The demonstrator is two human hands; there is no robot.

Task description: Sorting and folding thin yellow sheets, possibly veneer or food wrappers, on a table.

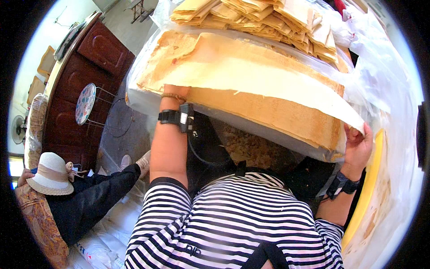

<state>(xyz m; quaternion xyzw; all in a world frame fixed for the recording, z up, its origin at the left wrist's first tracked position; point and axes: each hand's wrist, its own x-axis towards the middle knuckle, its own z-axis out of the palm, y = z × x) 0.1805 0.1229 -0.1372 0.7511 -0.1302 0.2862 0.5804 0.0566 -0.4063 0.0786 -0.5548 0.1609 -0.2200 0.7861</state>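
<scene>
A thin, pale tan sheet [251,67] lies over a thick stack of similar sheets [277,110], its near edge lifted and curving toward the right. My right hand [358,141] pinches the sheet's right corner between thumb and fingers. My left hand [177,89] reaches under the sheet near its left end; its fingers are hidden beneath, so whether they grip cannot be told. The stack rests on a surface wrapped in clear plastic [139,96]. At its left end the sheet looks creased and uneven.
Folded tan sheets [264,20] are heaped behind the stack. Plastic film [380,58] hangs at the right, beside a yellow strip [365,193]. Flakes [255,145] litter the floor. A person in a hat [51,175] sits at the left, near a round stool [86,104] and dark cabinet [76,89].
</scene>
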